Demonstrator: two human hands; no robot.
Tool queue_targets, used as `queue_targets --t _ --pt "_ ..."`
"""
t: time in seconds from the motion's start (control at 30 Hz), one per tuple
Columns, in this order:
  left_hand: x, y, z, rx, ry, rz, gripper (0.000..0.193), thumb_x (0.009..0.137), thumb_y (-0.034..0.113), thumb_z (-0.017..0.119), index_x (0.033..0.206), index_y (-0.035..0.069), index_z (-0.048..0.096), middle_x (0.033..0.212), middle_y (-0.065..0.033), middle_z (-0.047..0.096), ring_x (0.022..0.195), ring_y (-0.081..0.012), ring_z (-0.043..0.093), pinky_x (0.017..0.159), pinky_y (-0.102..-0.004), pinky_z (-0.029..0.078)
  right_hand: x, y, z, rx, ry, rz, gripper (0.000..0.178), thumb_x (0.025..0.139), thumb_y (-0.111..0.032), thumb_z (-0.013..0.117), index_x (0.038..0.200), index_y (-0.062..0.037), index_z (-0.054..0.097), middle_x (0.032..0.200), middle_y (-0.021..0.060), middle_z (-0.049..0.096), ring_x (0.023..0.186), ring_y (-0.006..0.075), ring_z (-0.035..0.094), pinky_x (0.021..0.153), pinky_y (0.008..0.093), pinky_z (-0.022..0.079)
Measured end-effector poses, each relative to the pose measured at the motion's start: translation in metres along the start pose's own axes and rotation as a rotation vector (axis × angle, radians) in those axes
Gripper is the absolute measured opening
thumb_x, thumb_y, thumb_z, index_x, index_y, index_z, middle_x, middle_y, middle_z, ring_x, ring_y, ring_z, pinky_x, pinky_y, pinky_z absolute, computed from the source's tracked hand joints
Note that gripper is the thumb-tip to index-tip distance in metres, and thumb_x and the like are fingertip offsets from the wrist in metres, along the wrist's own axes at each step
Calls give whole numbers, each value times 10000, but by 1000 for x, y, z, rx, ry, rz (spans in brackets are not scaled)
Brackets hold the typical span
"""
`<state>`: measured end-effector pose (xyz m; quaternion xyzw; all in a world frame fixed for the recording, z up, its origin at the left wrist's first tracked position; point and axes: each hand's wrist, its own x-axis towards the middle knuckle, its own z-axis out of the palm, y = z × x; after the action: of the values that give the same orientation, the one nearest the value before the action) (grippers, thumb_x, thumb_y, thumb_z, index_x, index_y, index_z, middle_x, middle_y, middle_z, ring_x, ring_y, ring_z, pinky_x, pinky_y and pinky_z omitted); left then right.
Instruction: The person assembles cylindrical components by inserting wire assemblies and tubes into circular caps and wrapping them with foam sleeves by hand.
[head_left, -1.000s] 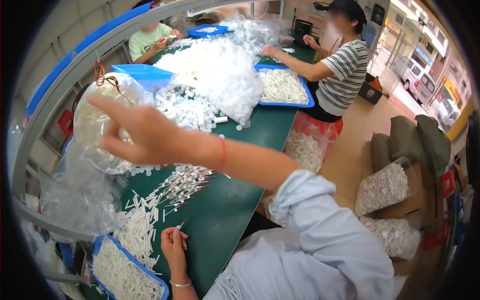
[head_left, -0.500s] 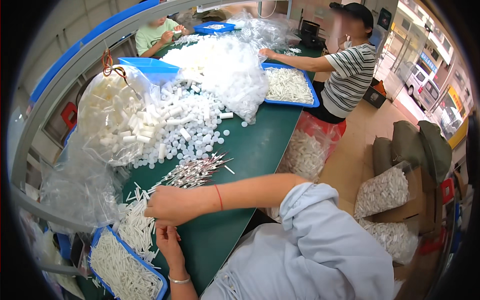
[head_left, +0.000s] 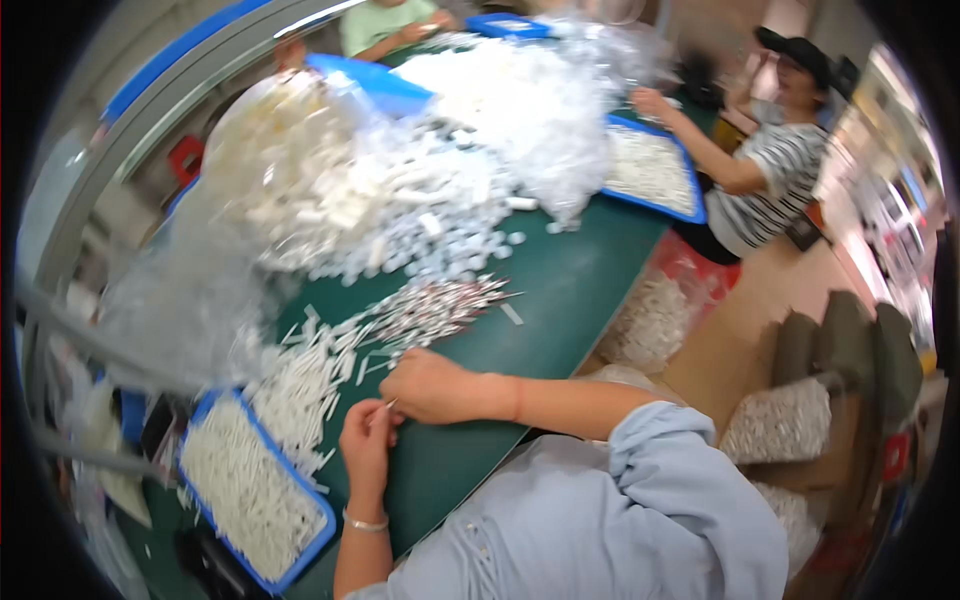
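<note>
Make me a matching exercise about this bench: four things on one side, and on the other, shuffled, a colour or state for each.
Things:
1. Left hand
2. Nearest tray
3. Table
4. Cap

Colour or state:
A. Blue, full of white sticks
B. Has a bracelet at its wrist
C. Black
D. Green

Right pairs: 1-B, 2-A, 3-D, 4-C.

Bright light bleaches the plastic bag [head_left: 560, 130] at upper centre, while the street [head_left: 900, 220] glares overexposed at right. Motion blur softens the white sticks [head_left: 305, 380] on the green worktop [head_left: 575, 290]; fisheye distortion bows the metal frame [head_left: 152, 108] at upper left, inside black corners.
</note>
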<state>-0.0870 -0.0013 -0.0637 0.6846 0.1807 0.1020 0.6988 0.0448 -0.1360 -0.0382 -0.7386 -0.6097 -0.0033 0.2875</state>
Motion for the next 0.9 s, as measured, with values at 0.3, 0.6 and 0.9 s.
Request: queue_targets --t 0.3,0.6,0.9 --pt "2 16 -5 -126 -225 -271 160 952 146 568 984 -9 584 840 -110 688 595 -74 553 543 -190 451 -14 -4 -4 51 48 -106 86 797 -102 615 735 -70 565 720 98 599 755 279 604 908 417 433" --pt "14 34 -14 -93 -200 -221 184 961 180 552 942 0 584 824 -99 699 566 -67 552 502 -188 443 9 -3 -19 2 173 -189 79 765 -107 664 820 -77 617 831 64 567 816 254 558 836 393 434" --pt "110 60 -36 728 287 319 207 866 251 631 922 53 648 850 -113 668 762 -276 646 676 -375 500 12 39 -20 290 340 140 128 772 -76 722 867 -47 640 737 47 614 695 170 568 711 309 443"
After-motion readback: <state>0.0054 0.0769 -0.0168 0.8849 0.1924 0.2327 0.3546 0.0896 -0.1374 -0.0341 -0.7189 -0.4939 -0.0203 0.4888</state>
